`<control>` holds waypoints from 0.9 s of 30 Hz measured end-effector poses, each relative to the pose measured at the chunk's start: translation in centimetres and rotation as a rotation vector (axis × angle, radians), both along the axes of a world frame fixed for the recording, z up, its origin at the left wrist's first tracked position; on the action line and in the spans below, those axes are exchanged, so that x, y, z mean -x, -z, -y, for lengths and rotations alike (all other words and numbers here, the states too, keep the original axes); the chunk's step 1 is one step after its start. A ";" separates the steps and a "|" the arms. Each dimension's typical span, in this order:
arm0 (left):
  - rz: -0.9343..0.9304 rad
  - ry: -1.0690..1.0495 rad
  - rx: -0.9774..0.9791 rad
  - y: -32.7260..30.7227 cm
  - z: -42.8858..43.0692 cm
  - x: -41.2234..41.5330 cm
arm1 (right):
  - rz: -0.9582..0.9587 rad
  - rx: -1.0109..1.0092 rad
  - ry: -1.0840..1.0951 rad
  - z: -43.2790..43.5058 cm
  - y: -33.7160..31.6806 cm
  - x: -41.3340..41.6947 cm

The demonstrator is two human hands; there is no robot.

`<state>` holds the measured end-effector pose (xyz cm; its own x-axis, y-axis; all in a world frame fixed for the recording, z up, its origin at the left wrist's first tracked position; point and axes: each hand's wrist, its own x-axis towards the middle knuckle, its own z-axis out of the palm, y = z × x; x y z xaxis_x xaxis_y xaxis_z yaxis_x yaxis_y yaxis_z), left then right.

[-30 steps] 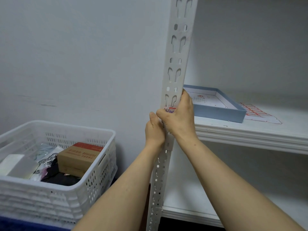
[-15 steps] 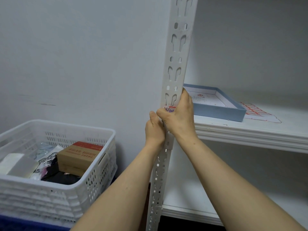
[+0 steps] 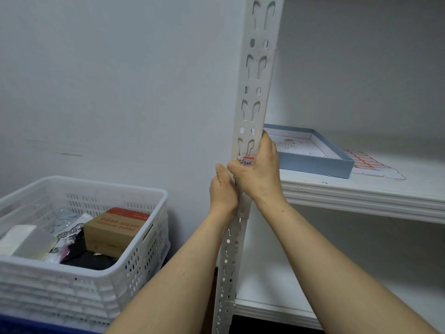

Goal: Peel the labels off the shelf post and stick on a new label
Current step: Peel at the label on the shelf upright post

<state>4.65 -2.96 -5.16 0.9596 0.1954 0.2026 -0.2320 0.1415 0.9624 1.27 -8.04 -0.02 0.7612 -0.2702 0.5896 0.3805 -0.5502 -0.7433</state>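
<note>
Label on shelf post | R hand wraps post, thumb at label | L hand fingers hidden, can't tell | prob mid-task, old/new unclear

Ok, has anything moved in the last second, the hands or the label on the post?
Nothing visibly changed. The right hand still grips the shelf post with its thumb across the red-edged label. The left hand still holds the post just below, and the label is still stuck on.
</note>
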 end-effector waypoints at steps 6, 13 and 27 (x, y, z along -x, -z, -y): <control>-0.002 0.014 0.032 -0.6 0.1 0.5 | 0.022 -0.013 0.012 0.1 0.1 0.0; 0.009 0.012 0.021 -0.4 0.0 0.7 | 0.053 0.011 0.072 -0.5 0.1 -0.4; -0.040 0.011 0.036 -0.5 0.1 0.6 | 0.064 -0.042 0.069 -0.4 -0.1 -0.4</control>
